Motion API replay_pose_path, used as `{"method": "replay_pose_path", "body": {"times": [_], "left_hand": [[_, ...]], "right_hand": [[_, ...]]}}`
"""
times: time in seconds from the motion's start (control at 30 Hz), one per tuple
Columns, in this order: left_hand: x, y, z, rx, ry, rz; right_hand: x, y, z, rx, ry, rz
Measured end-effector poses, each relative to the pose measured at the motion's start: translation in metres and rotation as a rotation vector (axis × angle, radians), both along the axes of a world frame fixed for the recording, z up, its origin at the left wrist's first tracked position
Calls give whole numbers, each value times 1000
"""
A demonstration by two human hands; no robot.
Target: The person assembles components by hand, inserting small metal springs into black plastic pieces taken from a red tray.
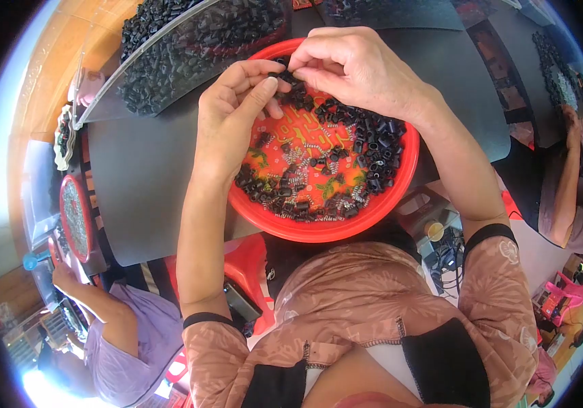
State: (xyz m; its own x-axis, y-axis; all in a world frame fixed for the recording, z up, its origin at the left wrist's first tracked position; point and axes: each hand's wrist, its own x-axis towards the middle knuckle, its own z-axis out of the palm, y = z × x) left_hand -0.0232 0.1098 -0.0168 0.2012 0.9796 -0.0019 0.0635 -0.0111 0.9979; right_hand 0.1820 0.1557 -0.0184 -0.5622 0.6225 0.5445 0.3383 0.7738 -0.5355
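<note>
My left hand and my right hand meet over the far rim of a round red tray. Between the left thumb and fingers is a small black plastic part. The right thumb and forefinger are pinched right beside it; what lies between those fingertips is hidden. Below the hands, the tray holds small metal springs scattered over its printed floor. Many black plastic pieces are heaped along its right side, with more pieces and springs mixed near the front rim.
Behind the tray stands a clear bin full of black pieces, on a dark tabletop. Another red tray sits at the left, near a person in a purple top. A co-worker's arm reaches in at the right.
</note>
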Motion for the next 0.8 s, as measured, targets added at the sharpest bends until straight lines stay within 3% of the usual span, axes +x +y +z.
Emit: {"method": "replay_pose_path", "body": {"times": [0.37,0.8], "left_hand": [[0,0,-1,11,-16,-1],[-5,3,-2,-48,-121,-36]], "right_hand": [[-1,-2,3,-82,11,12],[-2,1,-3,-7,43,-14]]}}
